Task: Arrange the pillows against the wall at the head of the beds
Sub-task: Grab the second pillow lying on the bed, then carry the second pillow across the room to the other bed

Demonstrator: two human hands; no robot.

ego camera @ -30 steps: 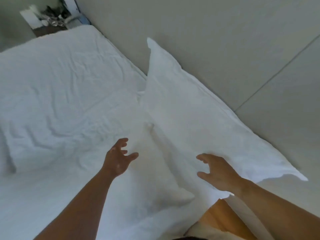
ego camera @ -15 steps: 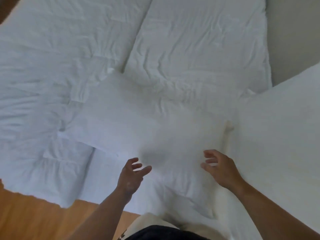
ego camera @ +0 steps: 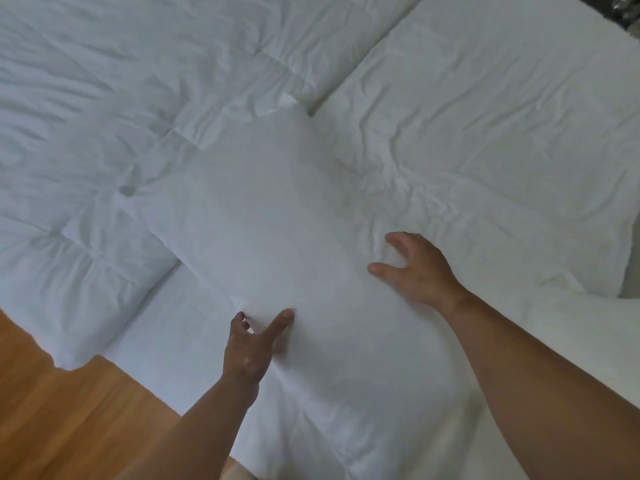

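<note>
A white pillow (ego camera: 263,220) lies flat across the seam between the two white beds, in the middle of the view. My left hand (ego camera: 251,344) is at its near left edge, thumb on top and fingers curled at the edge. My right hand (ego camera: 415,268) is on its right side, fingers dug into the creased fabric with the thumb spread over the top. A second white pillow (ego camera: 585,344) sits at the lower right, partly out of frame.
A puffy white duvet (ego camera: 76,161) covers the left bed and hangs over the wooden floor (ego camera: 62,420). The right bed's wrinkled sheet (ego camera: 491,109) stretches to the top right. A grey strip of wall (ego camera: 628,275) shows at the right edge.
The view has swung left from the pillow against the wall to the one lying on the beds. Both hands have gone from hovering with spread fingers to holding this pillow's edges.
</note>
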